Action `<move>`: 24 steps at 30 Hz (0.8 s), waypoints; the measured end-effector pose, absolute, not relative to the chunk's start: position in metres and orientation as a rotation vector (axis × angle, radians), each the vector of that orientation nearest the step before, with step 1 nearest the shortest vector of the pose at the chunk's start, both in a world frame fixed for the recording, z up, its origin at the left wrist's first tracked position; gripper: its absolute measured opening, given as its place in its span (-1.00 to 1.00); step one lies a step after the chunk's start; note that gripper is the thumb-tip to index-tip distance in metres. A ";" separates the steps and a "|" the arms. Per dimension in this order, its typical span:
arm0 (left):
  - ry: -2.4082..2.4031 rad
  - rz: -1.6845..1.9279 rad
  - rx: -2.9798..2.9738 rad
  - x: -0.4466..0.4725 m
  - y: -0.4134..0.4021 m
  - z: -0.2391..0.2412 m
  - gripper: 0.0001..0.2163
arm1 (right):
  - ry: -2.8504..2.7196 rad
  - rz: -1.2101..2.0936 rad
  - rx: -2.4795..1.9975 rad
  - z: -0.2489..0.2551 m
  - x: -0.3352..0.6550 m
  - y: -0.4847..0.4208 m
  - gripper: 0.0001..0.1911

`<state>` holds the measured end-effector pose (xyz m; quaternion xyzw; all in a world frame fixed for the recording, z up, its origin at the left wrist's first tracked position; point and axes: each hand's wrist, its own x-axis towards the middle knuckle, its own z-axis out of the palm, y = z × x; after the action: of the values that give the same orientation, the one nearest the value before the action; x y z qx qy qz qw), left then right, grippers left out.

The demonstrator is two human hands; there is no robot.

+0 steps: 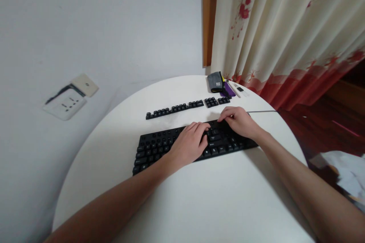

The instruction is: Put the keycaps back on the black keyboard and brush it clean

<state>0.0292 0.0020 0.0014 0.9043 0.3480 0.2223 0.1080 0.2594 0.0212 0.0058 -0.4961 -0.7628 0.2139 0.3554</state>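
A black keyboard (161,148) lies on the white round table (199,197), its top row bare of keycaps. My left hand (191,142) rests palm down over the keyboard's middle, fingers laid across the keys and the thumb apart. At the keyboard's far right part, my right hand (238,121) has its fingers bent down, with thumb and fingertips close together against the top row. Whatever may be between those fingertips is hidden. Behind the keyboard, loose black keycaps (178,108) are lined up in a long row of small groups.
A grey pouch (215,82), a purple cloth (228,90) and a pale stick-like item (234,89) lie at the table's back right. The keyboard's cable (262,111) runs off the right edge. Behind stand a wall with a socket (67,104) and a curtain (256,26).
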 end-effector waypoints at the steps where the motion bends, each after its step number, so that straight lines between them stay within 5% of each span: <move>1: 1.025 0.662 2.656 0.029 0.002 0.001 -0.74 | -1.930 0.529 -1.297 0.005 0.261 0.023 -0.63; 24: 0.933 0.602 2.746 0.028 0.001 0.002 -0.65 | -1.516 0.373 -1.478 0.015 0.274 0.029 -0.68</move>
<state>0.0276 0.0014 0.0016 0.9234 0.3137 0.2023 0.0898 0.2741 0.0286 0.0146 -0.6049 -0.6201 0.1525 0.4758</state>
